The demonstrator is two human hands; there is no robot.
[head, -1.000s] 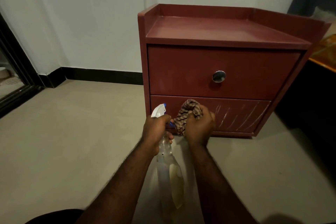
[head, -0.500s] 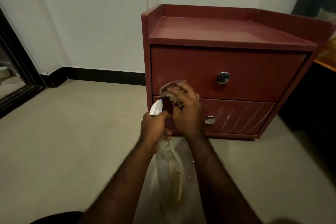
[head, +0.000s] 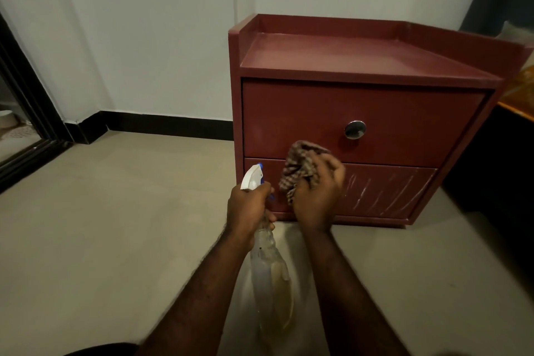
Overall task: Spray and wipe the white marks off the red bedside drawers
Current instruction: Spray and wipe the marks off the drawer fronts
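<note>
The red bedside drawers (head: 361, 113) stand on the floor against the white wall. White streaks (head: 378, 191) cover the right half of the lower drawer front. My right hand (head: 316, 195) grips a bunched checked cloth (head: 300, 167) and presses it against the seam between the two drawers, left of centre, hiding the lower knob. My left hand (head: 250, 205) holds a clear spray bottle (head: 270, 272) by its neck, its white and blue nozzle (head: 252, 178) pointing at the lower drawer's left end. The upper drawer's round metal knob (head: 355, 129) shows clearly.
Beige tiled floor (head: 115, 225) spreads to the left and in front. A dark sliding door frame (head: 26, 113) stands at far left. Black skirting (head: 167, 124) runs along the wall. A dark piece of furniture with an orange edge (head: 517, 113) sits tight against the drawers' right side.
My right hand with the cloth rose from the lower drawer to the upper drawer's left part, then came down and right to the seam, covering the lower knob. The bottle stays in my left hand.
</note>
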